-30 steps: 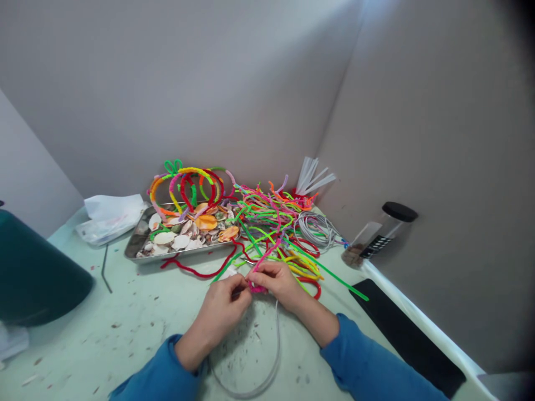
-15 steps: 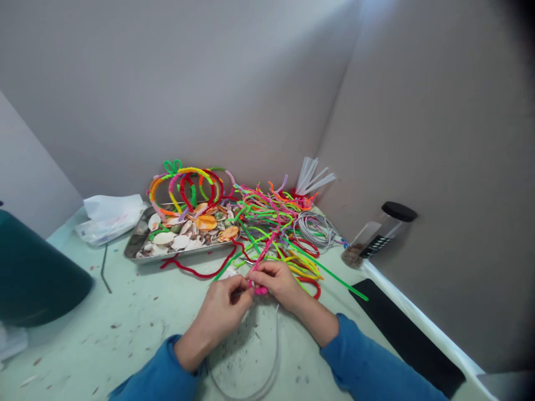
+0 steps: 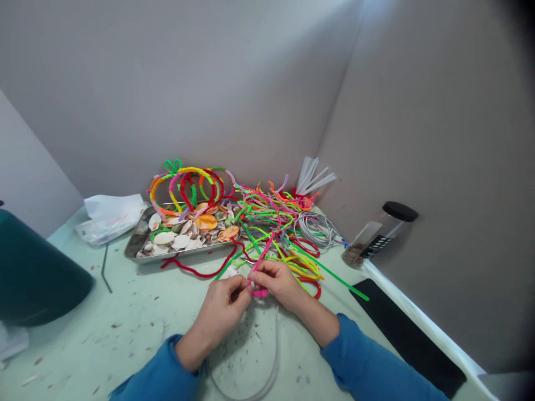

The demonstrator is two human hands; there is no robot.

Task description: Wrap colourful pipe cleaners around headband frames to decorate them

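Note:
Both hands meet over the front middle of the table. My right hand pinches a pink pipe cleaner, whose free length runs up toward the pile and whose lower part curls beneath the fingers. My left hand is closed beside it, fingertips at the pink curl; what lies between them is too small to tell, possibly the grey cord. A grey cord loops down between my forearms toward the lower edge of the view.
Behind the hands lie a metal tray of shells with colourful hoops, a pipe cleaner pile and a coil of grey wire. A dark green object stands left; a black-lidded jar and black strip are right.
The fingers have shifted very slightly around the pink curl, which sits a little lower. Everything else looks the same.

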